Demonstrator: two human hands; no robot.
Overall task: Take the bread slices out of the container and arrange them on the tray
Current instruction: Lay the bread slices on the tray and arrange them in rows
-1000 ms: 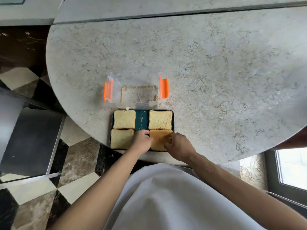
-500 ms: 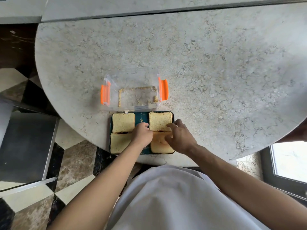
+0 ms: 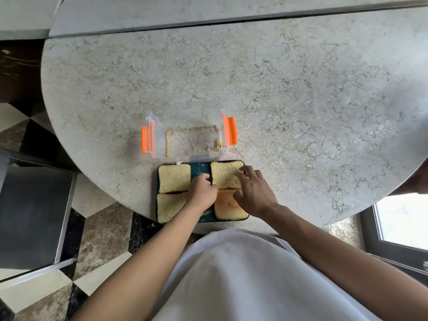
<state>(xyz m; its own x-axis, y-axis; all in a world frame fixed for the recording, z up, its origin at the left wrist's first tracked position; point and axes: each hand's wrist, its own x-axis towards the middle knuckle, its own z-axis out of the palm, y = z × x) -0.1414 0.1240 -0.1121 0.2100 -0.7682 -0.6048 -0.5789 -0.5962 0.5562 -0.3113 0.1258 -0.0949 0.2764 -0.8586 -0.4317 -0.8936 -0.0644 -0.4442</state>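
Observation:
A dark teal tray (image 3: 201, 168) lies at the near edge of the round table, with four bread slices on it. The far-left slice (image 3: 174, 178) and near-left slice (image 3: 169, 208) lie flat and untouched. My left hand (image 3: 201, 193) is curled at the left edge of the far-right slice (image 3: 223, 176), its fingertips against that edge. My right hand (image 3: 253, 193) rests over the same slice's right side with fingers spread, and it partly covers the browner near-right slice (image 3: 229, 208). The clear container (image 3: 192, 141) with orange clips stands just beyond the tray and holds only crumbs.
The grey marble table (image 3: 289, 100) stretches far and right of the tray. Its curved edge runs close on the left and near side, over a checkered floor (image 3: 99, 218). A dark cabinet (image 3: 30, 216) stands at the left, and a window (image 3: 403, 221) is at the right.
Both hands have moved from the near-right slice up to the far-right slice. The right hand's fingers have spread over it.

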